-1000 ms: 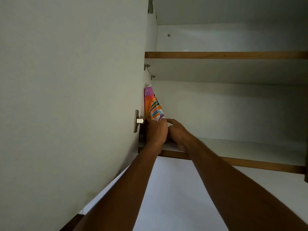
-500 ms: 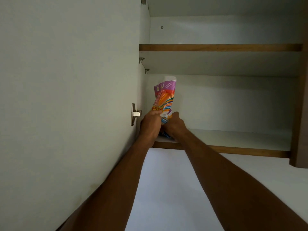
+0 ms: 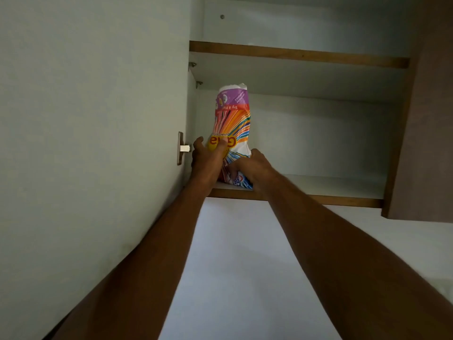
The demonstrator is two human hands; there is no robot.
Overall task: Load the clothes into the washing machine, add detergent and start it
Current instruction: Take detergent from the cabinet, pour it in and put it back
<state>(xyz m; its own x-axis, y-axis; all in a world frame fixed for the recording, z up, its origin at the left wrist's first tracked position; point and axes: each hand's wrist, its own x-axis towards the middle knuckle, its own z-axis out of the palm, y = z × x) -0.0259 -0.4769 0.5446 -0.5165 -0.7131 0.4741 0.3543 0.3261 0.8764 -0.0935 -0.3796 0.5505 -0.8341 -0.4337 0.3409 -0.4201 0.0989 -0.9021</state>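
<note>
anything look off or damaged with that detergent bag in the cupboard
The detergent bag is upside down: its printed lettering reads inverted. Its top edge looks crumpled, but no spill shows. The left hand and right hand grip its lower part at the lower shelf.

White lower cabinet shelf with wooden front edge, colourful upside-down detergent bag standing at its left end

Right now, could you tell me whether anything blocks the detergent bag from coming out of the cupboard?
Nothing visible does. The left hand and right hand grip the detergent bag at the lower shelf's front edge; the cupboard door stands open beside it.
</note>
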